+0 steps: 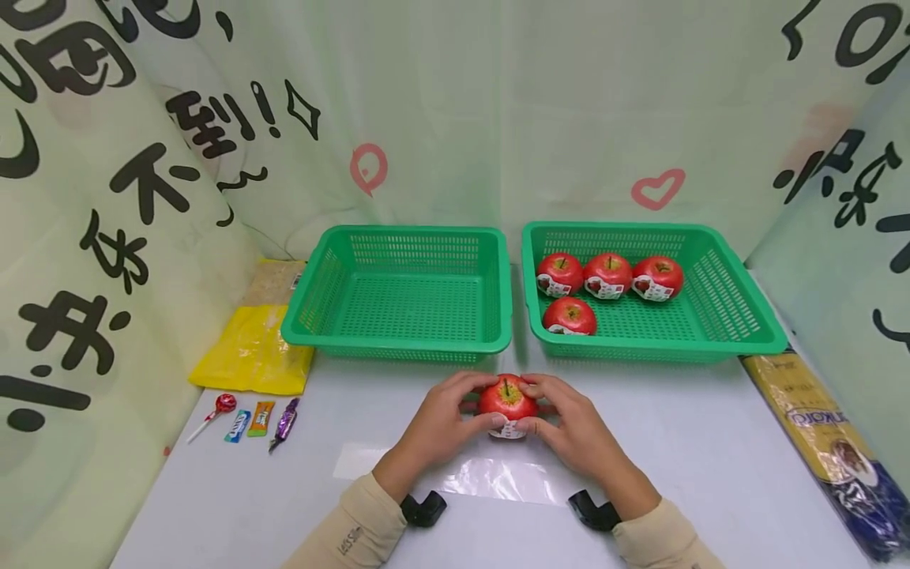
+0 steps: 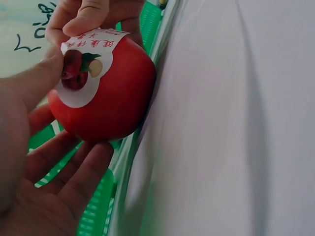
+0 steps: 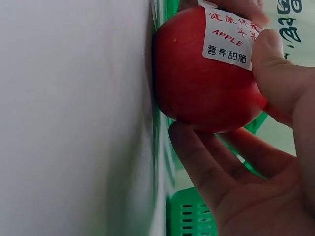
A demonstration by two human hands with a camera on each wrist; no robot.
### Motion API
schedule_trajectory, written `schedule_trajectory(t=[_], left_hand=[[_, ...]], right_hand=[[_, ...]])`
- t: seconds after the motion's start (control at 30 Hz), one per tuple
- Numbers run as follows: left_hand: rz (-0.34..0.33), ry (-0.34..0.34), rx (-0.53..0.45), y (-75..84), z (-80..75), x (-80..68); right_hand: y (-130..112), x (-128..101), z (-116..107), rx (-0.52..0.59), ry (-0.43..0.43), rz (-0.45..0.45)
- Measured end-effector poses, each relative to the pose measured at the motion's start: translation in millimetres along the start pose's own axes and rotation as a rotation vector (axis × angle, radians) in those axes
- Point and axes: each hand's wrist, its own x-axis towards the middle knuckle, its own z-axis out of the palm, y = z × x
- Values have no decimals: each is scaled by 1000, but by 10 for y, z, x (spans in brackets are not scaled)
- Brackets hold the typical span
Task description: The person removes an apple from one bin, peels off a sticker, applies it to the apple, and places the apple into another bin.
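Note:
A red apple [image 1: 506, 399] sits upright on the white table, stem up, in front of the two baskets. My left hand [image 1: 435, 425] grips its left side and my right hand [image 1: 581, 431] its right side, fingers curled round it. Both thumbs press on the white sticker [image 1: 508, 429] on its near face. In the left wrist view the sticker [image 2: 81, 81] shows a printed fruit picture. Red and black print, including "APPLE", covers the sticker [image 3: 227, 42] in the right wrist view.
Behind stand a green basket [image 1: 412, 345] at left and another [image 1: 700, 346] at right with several stickered apples [image 1: 607, 273]. Clear plastic film [image 1: 498, 480] lies in front. A yellow bag [image 1: 249, 352], lollipop [image 1: 225, 404] and wrapped sweets [image 1: 261, 418] are left; a gold-and-blue packet [image 1: 828, 442] is right.

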Motion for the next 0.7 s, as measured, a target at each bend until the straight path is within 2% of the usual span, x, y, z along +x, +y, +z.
schedule_trajectory(t=[0.23,0.43,0.6,0.7], left_hand=[[45,1,95,-21,-4,-21],[54,-16,153,20,-20,-33],[56,-29,313,40,-18,-48],[58,-34,378,48,-13,-50]], right_hand=[[2,-13,10,-40,-19,-58],[-21,-9,25,-102,-9,-91],[-49,-14,51,-182,-16,-83],[-61,-12,54,-168,-28,-37]])
